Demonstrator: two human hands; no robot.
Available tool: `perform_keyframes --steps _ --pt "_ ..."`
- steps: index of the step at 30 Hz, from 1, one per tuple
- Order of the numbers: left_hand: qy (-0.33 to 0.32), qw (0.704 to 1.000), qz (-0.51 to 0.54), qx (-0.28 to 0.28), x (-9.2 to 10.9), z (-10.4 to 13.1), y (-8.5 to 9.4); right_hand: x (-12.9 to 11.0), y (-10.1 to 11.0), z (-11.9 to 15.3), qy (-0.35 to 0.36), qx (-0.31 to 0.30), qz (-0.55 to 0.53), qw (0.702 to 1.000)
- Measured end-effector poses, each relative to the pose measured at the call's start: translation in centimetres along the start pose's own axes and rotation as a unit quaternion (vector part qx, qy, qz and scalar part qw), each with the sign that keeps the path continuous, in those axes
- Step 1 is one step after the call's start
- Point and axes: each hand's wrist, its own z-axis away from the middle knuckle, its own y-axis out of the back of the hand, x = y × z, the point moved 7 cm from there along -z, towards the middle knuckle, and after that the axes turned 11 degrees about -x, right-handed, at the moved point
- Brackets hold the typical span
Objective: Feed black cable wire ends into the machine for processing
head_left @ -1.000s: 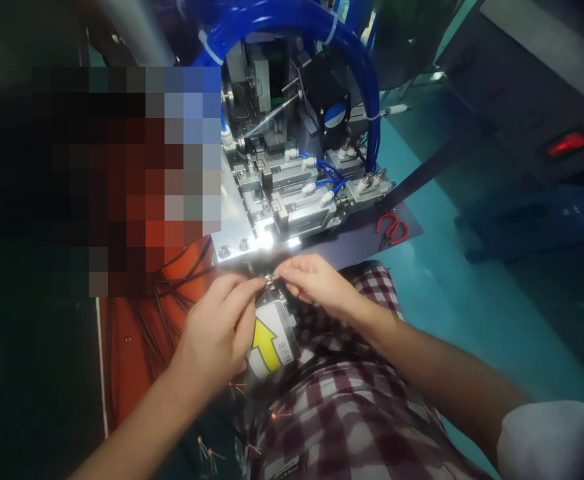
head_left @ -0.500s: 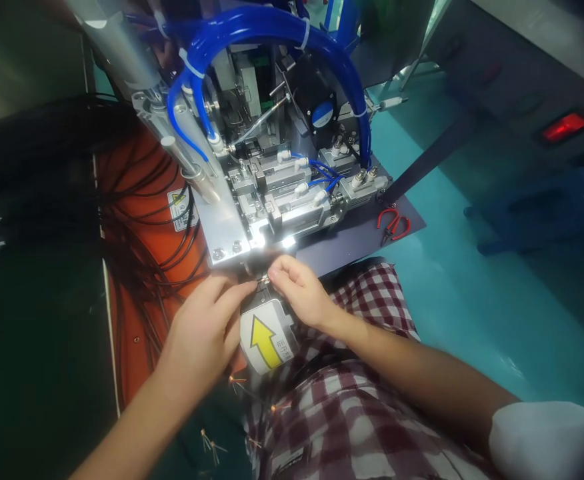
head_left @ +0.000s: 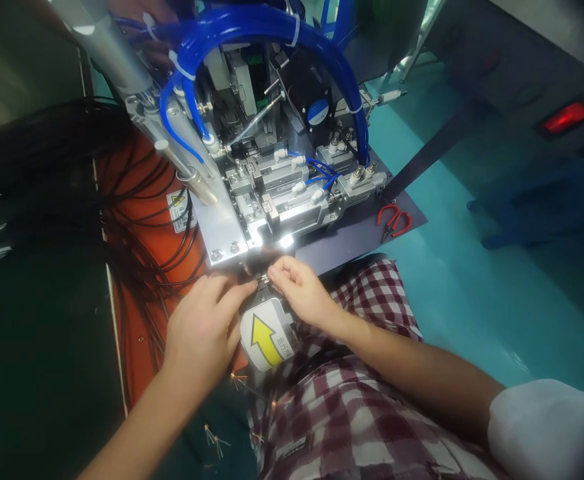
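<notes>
1. A small light-coloured piece (head_left: 264, 278) is seen between the fingertips of the two hands, in front of the machine (head_left: 292, 193); its exact form is too small to tell.
2. The fingers of the right hand (head_left: 299, 291) are pressed together at thumb and forefinger, right beside the piece; whether it is pinched cannot be told.
3. The left hand (head_left: 199, 325) is placed on the opposite side, its thumb brought close to the piece; whether its fingers are closed on anything cannot be told.
4. Just below the fingertips, a white label (head_left: 251, 348) is marked with a yellow arrow (head_left: 266, 339).
5. Red-handled pliers (head_left: 393, 223) are laid on the grey bench (head_left: 345, 248), near its corner.
6. Black cables (head_left: 145, 287) are spread over an orange surface (head_left: 139, 367), and the machine is overarched by blue tubes (head_left: 252, 21).
</notes>
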Motion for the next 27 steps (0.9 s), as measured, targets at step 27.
perform_keyframes --steps 27 --pt "-0.014 0.999 0.032 -0.006 -0.3 0.0 -0.1 -0.1 -0.2 -0.1 0.022 -0.015 -0.047 0.999"
